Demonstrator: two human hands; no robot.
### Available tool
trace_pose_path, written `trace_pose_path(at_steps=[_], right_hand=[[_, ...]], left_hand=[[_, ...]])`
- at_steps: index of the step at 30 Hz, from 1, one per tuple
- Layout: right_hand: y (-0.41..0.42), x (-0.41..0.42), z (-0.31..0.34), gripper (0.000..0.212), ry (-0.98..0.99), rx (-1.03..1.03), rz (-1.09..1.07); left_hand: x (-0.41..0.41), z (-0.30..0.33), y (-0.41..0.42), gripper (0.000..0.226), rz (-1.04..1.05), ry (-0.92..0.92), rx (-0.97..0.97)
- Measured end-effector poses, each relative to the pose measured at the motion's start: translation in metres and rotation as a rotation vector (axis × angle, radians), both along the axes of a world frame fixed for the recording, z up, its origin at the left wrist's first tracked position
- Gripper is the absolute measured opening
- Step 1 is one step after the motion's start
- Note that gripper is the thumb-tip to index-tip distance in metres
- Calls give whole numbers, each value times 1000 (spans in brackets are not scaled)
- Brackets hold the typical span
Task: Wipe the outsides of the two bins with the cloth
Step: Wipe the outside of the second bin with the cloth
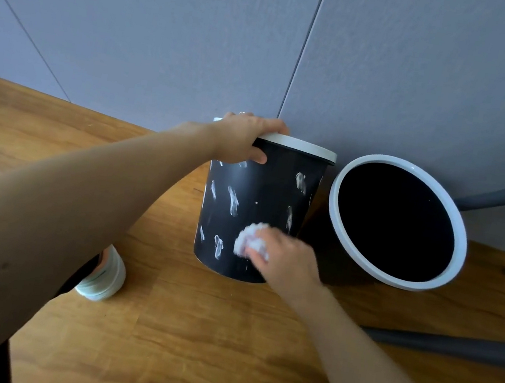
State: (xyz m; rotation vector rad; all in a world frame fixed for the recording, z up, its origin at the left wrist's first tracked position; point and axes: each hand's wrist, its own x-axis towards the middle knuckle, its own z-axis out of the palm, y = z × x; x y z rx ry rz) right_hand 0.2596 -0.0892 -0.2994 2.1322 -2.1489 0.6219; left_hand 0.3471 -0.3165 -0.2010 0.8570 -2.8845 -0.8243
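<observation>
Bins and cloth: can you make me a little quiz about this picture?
1. True or false: the left hand grips the white rim of the smudged bin.
2. What does the right hand press on that bin? A sponge, B white cloth, C brush.
3. Fill in: the second bin shows its ____ inside.

Key: 1 true; 2 B; 3 black.
</observation>
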Motion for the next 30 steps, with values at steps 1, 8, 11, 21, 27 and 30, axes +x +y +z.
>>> trace_pose_path(at_steps=[1,8,11,21,27,30], right_hand=[[10,5,-9,24,48,22,41],[1,2,-8,22,110,-18,27],[-22,-14,15,21,83,-104,-80],[-15,-3,13,19,70,25,-32],[-63,-24,55,23,-22,-115,-229],[-45,-17,45,19,155,-95,-121]], left_hand=[[0,0,0,47,1,4,-3],[2,2,1,48,-14,-3,-15],[1,1,2,49,-21,-10,-25],[2,2,2,49,-7,1,-6],[3,3,2,48,20,4,14],[3,2,1,47,14,-4,10]])
